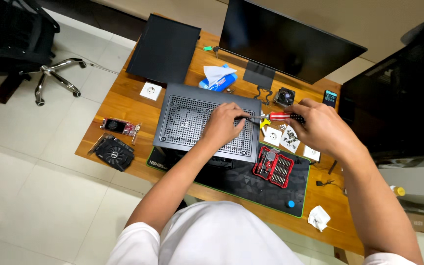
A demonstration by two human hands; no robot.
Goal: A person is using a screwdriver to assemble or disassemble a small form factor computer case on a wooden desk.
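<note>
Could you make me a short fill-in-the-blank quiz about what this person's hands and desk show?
1. The right hand holds a screwdriver with a ____ and black handle.
2. The left hand rests on the black perforated metal computer case, which lies on the ____ desk.
3. The red open bit-set box sits on a black desk mat edged in ____.
4. Two graphics cards lie ____ of the case in the picture.

Missing words: red; wooden; green; left

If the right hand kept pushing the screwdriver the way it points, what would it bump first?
Probably the left hand, resting on the black computer case: the right hand aims the red-handled screwdriver leftward at it. Depth is unclear.
</note>
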